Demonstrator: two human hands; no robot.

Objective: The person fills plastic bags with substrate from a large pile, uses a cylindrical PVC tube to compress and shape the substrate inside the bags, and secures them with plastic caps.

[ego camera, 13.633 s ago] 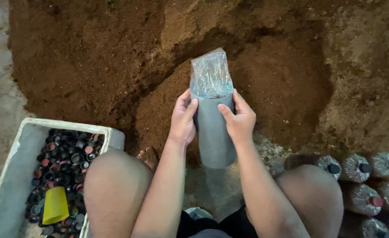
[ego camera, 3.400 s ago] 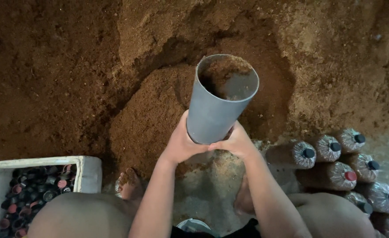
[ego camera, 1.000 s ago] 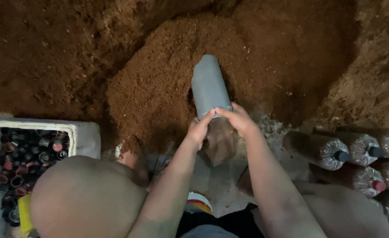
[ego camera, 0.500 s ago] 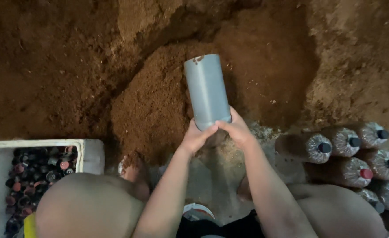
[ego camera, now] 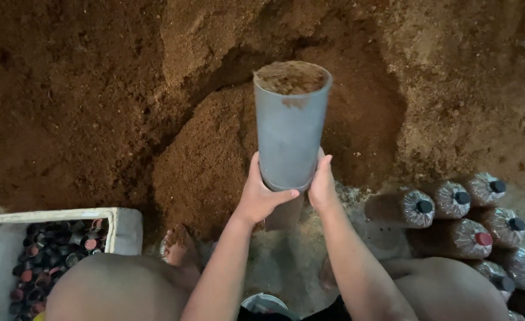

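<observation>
Left hand (ego camera: 261,196) and right hand (ego camera: 322,187) both clasped round the base of an upright grey pipe (ego camera: 289,137) brim-full of brown sawdust (ego camera: 290,77), sawdust heap (ego camera: 203,148) behind

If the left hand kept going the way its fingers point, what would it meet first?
The left hand already wraps the grey tube, fingers pointing right across its lower end. Past the tube comes the right hand, gripping the opposite side; depth is uncertain.

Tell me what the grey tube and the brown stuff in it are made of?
The grey tube looks like plastic pipe: smooth, matt, evenly coloured, with a thin rim. The brown stuff filling it looks like damp sawdust or a similar crumbly mix, fine and grainy like the heap behind; I cannot say which for sure.
</observation>
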